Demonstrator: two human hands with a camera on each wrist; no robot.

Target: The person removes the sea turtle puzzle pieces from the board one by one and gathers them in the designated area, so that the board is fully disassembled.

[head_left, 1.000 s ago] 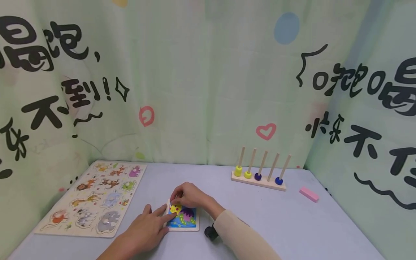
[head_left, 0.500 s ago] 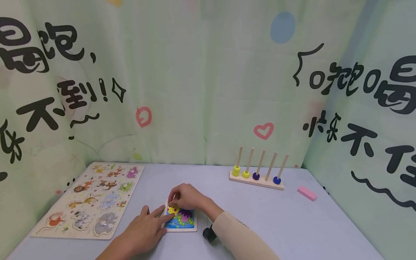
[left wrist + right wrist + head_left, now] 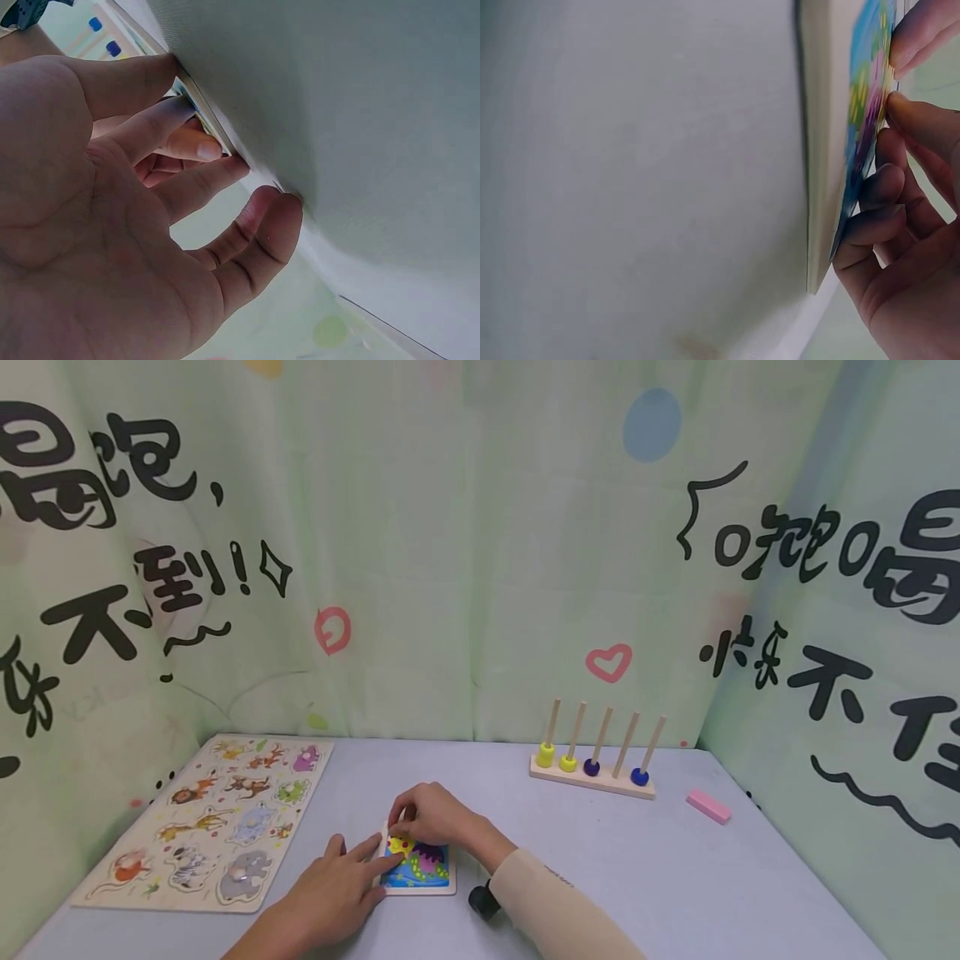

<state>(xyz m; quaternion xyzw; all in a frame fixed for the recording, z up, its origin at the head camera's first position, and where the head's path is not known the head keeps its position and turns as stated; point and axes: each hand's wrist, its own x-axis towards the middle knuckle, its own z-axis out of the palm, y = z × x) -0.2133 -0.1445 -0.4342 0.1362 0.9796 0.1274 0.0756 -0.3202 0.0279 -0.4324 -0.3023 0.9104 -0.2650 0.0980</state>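
A small wooden-framed jigsaw puzzle (image 3: 423, 877) with a blue, yellow and purple picture lies at the front middle of the table. My left hand (image 3: 330, 892) lies along its left side, fingers extended, the index fingertip on the picture. In the left wrist view, the fingertips rest by the board's edge (image 3: 204, 112). My right hand (image 3: 437, 814) is over the puzzle's upper left corner, fingers curled, pinching a puzzle piece there. The hand mostly covers that piece. The right wrist view shows the thumb (image 3: 919, 120) and bent fingers against the picture face (image 3: 868, 90).
A large animal puzzle board (image 3: 202, 827) lies on the left. At the back right stands a peg stacker (image 3: 592, 779) with yellow and dark blue beads. A pink block (image 3: 708, 807) lies right of it. A black object (image 3: 483, 902) sits by the right sleeve. Printed curtains enclose the table.
The head view has shifted slightly. Both hands keep nearly the same place on the small puzzle, with only a tiny movement of the right fingers.
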